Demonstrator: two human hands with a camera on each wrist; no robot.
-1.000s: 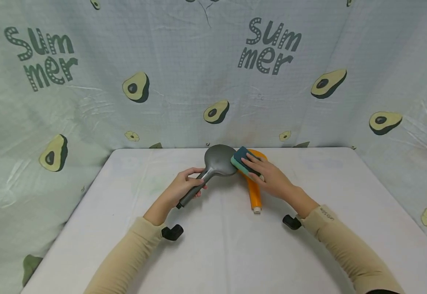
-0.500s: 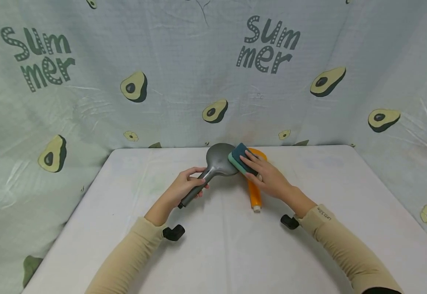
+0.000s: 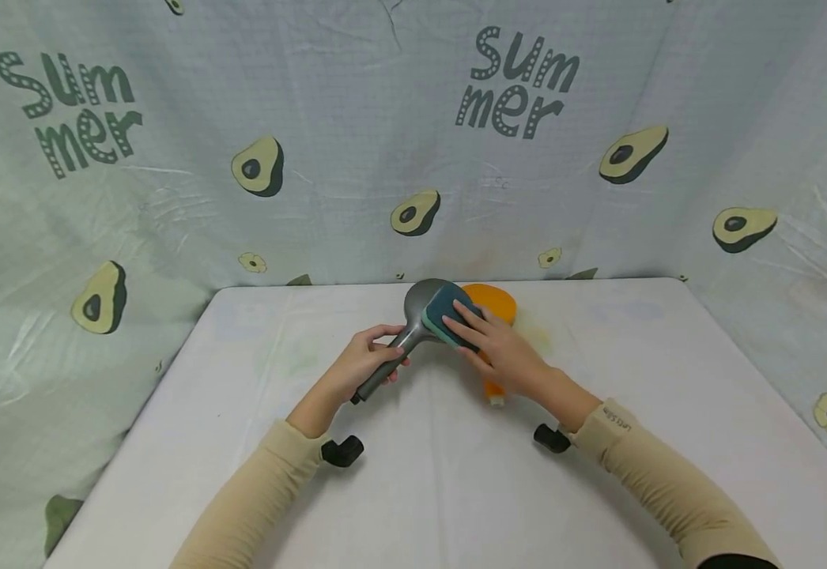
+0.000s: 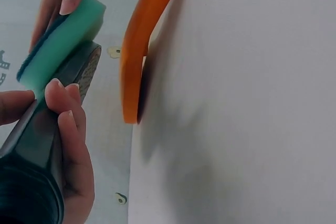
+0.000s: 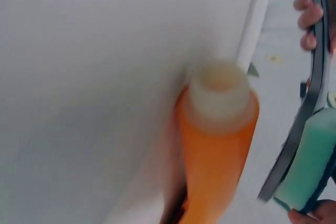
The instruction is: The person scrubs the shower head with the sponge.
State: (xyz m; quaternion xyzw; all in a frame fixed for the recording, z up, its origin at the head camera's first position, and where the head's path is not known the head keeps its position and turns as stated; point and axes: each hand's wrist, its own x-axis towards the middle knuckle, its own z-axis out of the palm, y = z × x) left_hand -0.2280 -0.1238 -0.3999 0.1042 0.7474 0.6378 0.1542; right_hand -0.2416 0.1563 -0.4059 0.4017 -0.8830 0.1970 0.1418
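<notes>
My left hand (image 3: 369, 356) grips the handle of a grey handheld shower head (image 3: 417, 294), its round head pointing away from me. A two-layer sponge (image 3: 445, 310), dark blue over mint green, lies against the back of that head, held by my right hand (image 3: 504, 354). In the left wrist view, the green side of the sponge (image 4: 68, 43) faces the shower head, and the perforated spray face shows at the edge. An orange shower head (image 3: 496, 300) rests on the table under my right hand, which partly hides its handle.
The white table (image 3: 356, 506) carries the orange shower head, whose pale threaded end (image 5: 219, 95) comes close to the right wrist camera. Behind the table's back edge hangs a curtain (image 3: 342, 158) printed with avocados and lettering. A black wrist camera (image 3: 342, 451) sits by each cuff.
My right hand has slid the sponge leftward across the grey head, uncovering more of the orange head. My left hand keeps its grip and has shifted slightly right.
</notes>
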